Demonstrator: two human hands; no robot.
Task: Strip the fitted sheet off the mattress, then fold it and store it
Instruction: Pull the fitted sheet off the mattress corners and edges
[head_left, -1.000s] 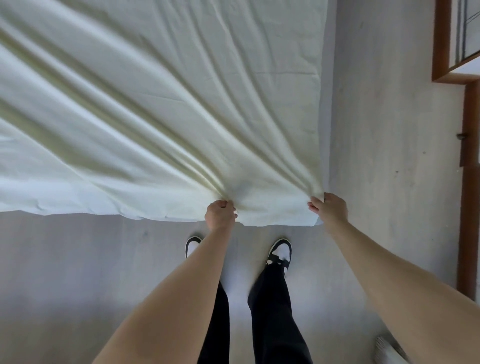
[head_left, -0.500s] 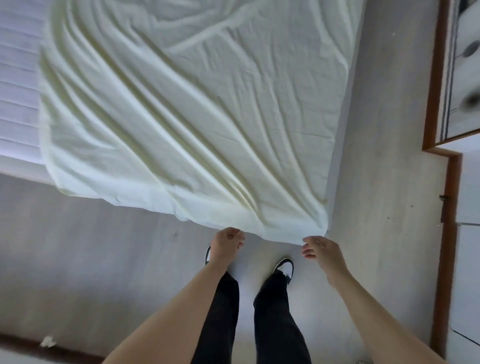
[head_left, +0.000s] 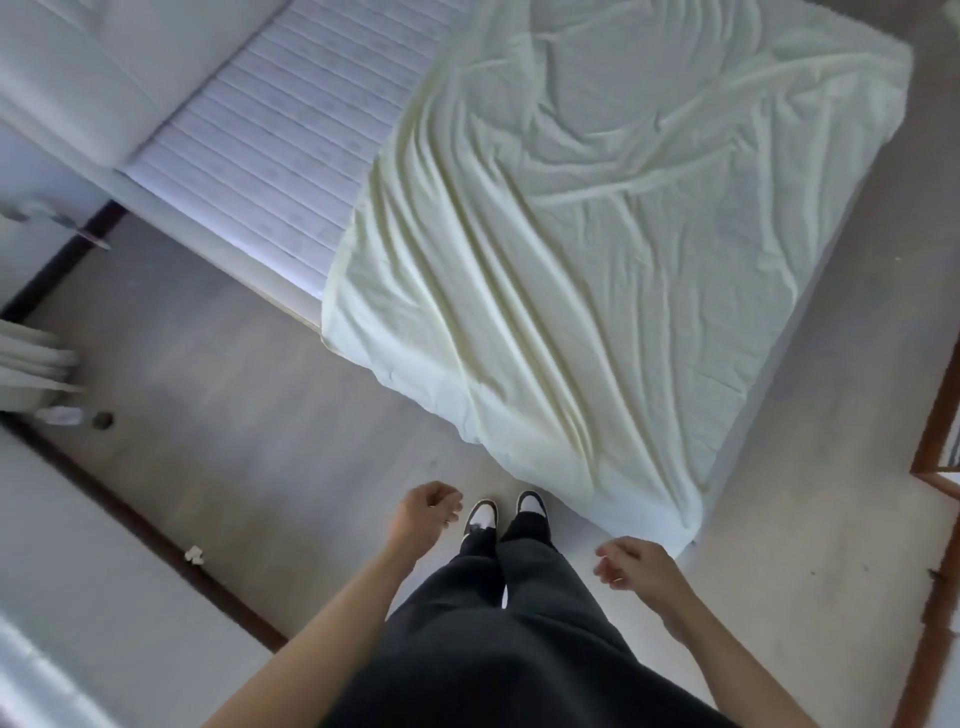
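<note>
Right now I see the fitted sheet (head_left: 597, 249) lying loose across the foot part of the mattress (head_left: 291, 140), covering its right-hand portion and leaving the quilted white top bare toward the upper left. Its long axis runs on a diagonal, from the upper right of the view down toward the lower middle, and its nearest corner points down at my right hand. That corner droops over the mattress edge close to the floor (head_left: 260, 426). The cloth is a pale yellow-green, thin and heavily creased. Long ridges fan out from the near corner toward the far side, and a looser bunch of folds sits near the top. Its left border is a crooked, rumpled line across the mattress, hanging slightly over the near side.

My left hand (head_left: 423, 522) hangs above the floor just left of my 2 shoes (head_left: 506, 514), fingers loosely curled and holding nothing. My right hand (head_left: 636, 569) is near the drooping sheet corner but apart from it, fingers also slack and half-curled around nothing. Black trousers (head_left: 519, 623) fill the bottom middle. A dark skirting strip (head_left: 140, 530) runs along the lower left, and a brown wooden frame (head_left: 940, 415) stands at the right edge.
</note>
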